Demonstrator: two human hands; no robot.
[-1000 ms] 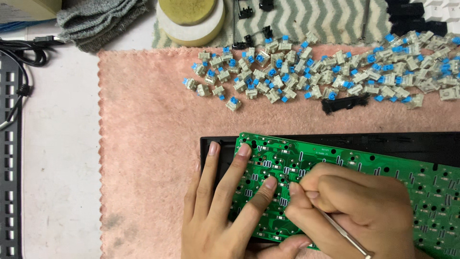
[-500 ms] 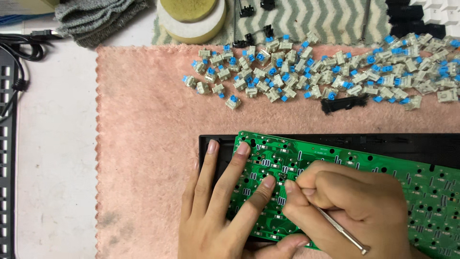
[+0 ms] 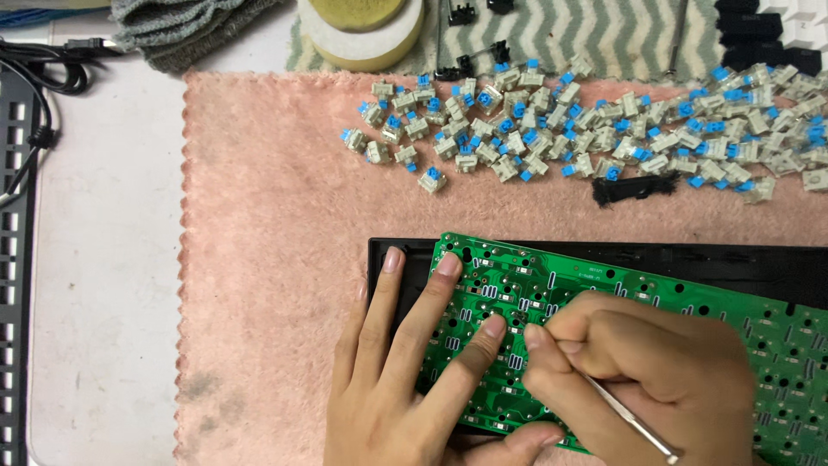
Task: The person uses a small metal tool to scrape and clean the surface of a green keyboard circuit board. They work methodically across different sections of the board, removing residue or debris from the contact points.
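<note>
The flat green circuit board (image 3: 638, 345), studded with solder pads and small holes, is lying solder side up over a long black plastic keyboard tray (image 3: 690, 263), near the lower right of the view. It looks thin, stiff and light, yet fragile: I judge that it would flex or crack under hard pressure, and that its soldered face would scratch easily, so the safest hold would be flat fingers on bare areas or a pinch along the edges.

The left hand (image 3: 414, 380) is lying flat, its grip spread, with two fingertips pressing on the board and another on the tray's left end, steadying both. The right hand (image 3: 638, 371) is curling over the board's middle, its grip pressed together and pinching a slim silver metal tool (image 3: 630, 418), whose working tip is hidden under the fingers where they are meeting the board.

Everything is sitting on a fuzzy pink cloth mat (image 3: 267, 259) with a scalloped edge. Farther up the mat, well apart from the board, a loose heap of small beige key switches with blue stems (image 3: 586, 129) is spreading out, with a small black bundle (image 3: 634, 188) just below it. Beyond them a grey-and-white zigzag cloth (image 3: 595, 34), a round yellowish roll (image 3: 362, 30) and a folded grey towel (image 3: 185, 30) are lying on the white desk (image 3: 103, 259), with black cables (image 3: 43, 73) at the left.
</note>
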